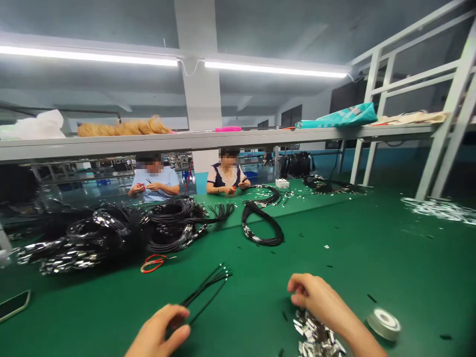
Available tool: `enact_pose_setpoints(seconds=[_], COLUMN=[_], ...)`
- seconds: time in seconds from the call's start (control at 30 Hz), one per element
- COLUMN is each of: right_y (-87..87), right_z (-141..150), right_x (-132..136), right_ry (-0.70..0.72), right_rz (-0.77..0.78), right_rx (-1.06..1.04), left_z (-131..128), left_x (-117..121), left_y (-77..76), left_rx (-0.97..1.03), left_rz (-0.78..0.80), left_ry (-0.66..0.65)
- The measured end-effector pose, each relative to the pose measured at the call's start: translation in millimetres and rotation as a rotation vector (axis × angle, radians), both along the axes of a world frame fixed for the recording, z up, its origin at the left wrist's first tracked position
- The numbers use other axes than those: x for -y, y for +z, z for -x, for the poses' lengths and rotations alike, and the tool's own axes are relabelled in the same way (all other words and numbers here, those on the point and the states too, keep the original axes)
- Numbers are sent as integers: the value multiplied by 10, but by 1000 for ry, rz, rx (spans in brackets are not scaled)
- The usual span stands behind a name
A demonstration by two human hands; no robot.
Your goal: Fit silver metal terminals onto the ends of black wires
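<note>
My left hand (159,329) is at the bottom of the view, its fingers closed on a thin bundle of black wires (208,290) with bare-looking tips that fan out up and to the right. My right hand (312,297) hangs with fingers curled just above a heap of small silver metal terminals (316,332) lying on the green bench mat (386,258). Nothing shows in its fingers, though they hide any small piece. To its right lies a round silver roll of tape (384,324).
Red-handled snips (153,263) and a phone (14,305) lie on the mat to the left. Large coils of black cable with silver ends (111,233) fill the mid-left. Beyond a grey shelf (223,141), two seated co-workers (154,181) (226,173) handle tools, with more coils (262,225) near them.
</note>
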State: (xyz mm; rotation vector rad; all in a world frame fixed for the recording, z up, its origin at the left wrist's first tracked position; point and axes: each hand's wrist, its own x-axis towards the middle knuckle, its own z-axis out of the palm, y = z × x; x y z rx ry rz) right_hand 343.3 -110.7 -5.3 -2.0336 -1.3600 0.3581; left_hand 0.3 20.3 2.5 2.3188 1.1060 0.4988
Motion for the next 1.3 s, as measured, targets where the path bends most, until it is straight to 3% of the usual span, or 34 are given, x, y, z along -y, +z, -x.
enact_pose_setpoints(seconds=[0.13,0.23,0.47,0.67,0.9,1.2,1.3], right_y=[-90,-92,-55,70,74,34,33], right_z=[50,90,132,326,474,440,454], right_x=[35,30,-27,-134,-199,-189,-215], right_ry=[-2,11,22,271,382,310,284], right_rz=[104,147,6,-178,-279,-302,-350], right_rx=[86,121,57,-351,-778,-617,-713], left_z=[-622,-833,-885,-1043,-1065,-1054,-1058], left_x=[-108,-115,-12,304,400,383,376], left_y=[-127,-226,-213,-61,-98,-141,-172], left_rx=[-215,-227,-31,310,261,257,290], left_rz=[-247,-275,-132,-47,-163,-216,-209], left_ry=[92,104,1,-160,-120,-87,-86])
